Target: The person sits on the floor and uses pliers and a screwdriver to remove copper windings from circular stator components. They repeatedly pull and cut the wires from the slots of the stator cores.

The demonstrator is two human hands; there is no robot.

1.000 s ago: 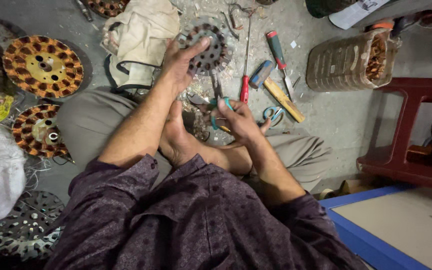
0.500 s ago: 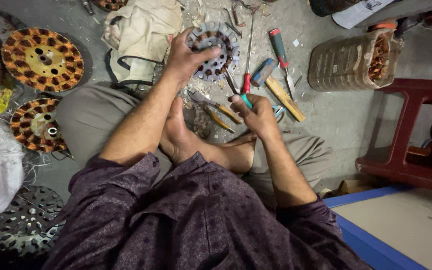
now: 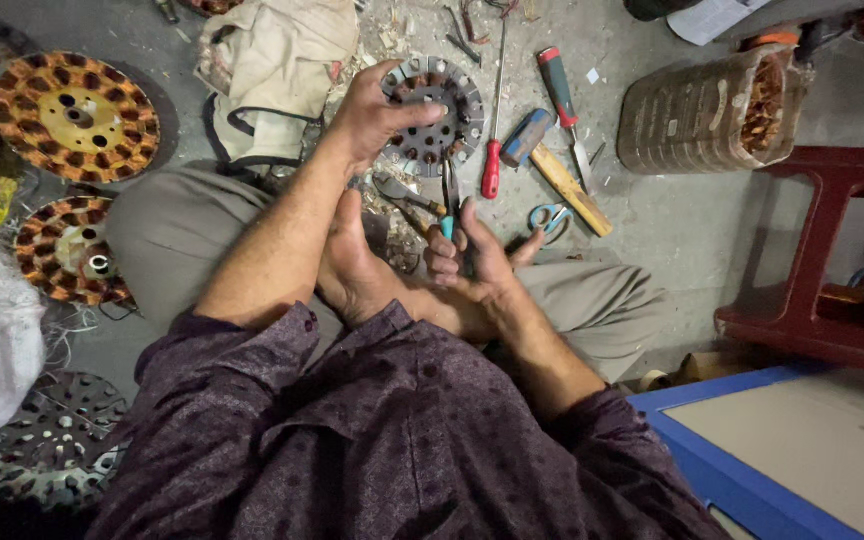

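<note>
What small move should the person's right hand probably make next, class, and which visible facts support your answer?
Probably bring the pliers forward to the round slotted metal core. The left hand already grips that core at its near edge on the floor, steadying it, while the right hand holds the pliers close by, tips pointing toward the core but not touching it.

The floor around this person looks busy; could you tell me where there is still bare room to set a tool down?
Bare floor lies between the wooden-handled hammer, the coil bundle and the red stool. It is crowded around the stator core under the left hand, and by the right hand with the pliers.
</note>
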